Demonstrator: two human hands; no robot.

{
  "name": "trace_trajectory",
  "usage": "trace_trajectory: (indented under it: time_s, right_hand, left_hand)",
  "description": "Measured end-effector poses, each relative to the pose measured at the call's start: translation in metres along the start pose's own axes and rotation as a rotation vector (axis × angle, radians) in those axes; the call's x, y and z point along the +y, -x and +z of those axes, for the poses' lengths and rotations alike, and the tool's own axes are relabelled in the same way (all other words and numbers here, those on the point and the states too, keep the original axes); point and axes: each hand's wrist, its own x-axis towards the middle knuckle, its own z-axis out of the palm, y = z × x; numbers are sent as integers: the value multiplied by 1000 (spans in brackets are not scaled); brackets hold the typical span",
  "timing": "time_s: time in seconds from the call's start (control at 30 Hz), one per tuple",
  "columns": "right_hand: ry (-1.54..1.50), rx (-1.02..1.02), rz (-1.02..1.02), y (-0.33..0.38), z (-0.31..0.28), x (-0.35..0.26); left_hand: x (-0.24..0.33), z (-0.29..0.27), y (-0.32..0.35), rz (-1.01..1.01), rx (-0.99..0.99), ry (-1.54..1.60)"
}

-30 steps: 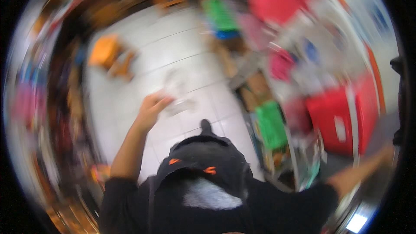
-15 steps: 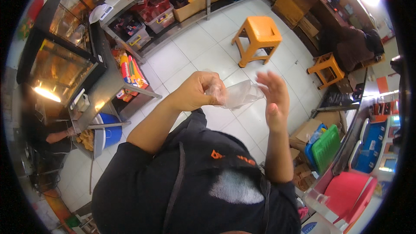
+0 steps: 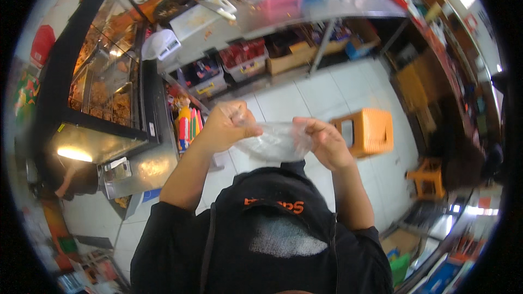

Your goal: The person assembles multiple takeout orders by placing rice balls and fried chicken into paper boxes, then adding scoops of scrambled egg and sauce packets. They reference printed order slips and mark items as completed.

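A clear plastic bag [image 3: 274,140] is stretched between my two hands in front of my chest. My left hand [image 3: 231,125] is closed on one end, the thumb pressed along its edge. At the other end my right hand [image 3: 325,140] pinches the bag between thumb and fingers. The film is thin and see-through, and nothing shows inside it. Below the hands lies the black apron [image 3: 283,190] over my black shirt.
On the left stands a lit glass display case [image 3: 103,76] with fried food. A white scale [image 3: 162,44] and a cutting board [image 3: 199,22] lie on the steel counter [image 3: 305,11]. An orange stool [image 3: 372,132] stands right of my hands. A person's arm [image 3: 66,179] shows far left.
My right hand, spread beside the bag before, has closed on its free end. The bag is now drawn wider between both hands. The view has turned toward the display case and counter.
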Motion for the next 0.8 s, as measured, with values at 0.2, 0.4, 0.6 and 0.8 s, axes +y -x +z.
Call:
trace_trajectory:
  time_s: [0.2,0.4,0.6,0.8]
  right_hand:
    - [372,-277,249,-174,-70,-38]
    - [475,-221,156,-319,-92,-43]
    - [668,87,0,-471,-104,-19]
    - [686,83,-114,-564,-123,-30]
  left_hand:
    - [-19,-54,-96,-68,206,-214]
    - [-20,-99,-171,154,716,-235]
    - [-24,-124,-279,679,696,-1205]
    - [-46,-179,-382,306,528,-808]
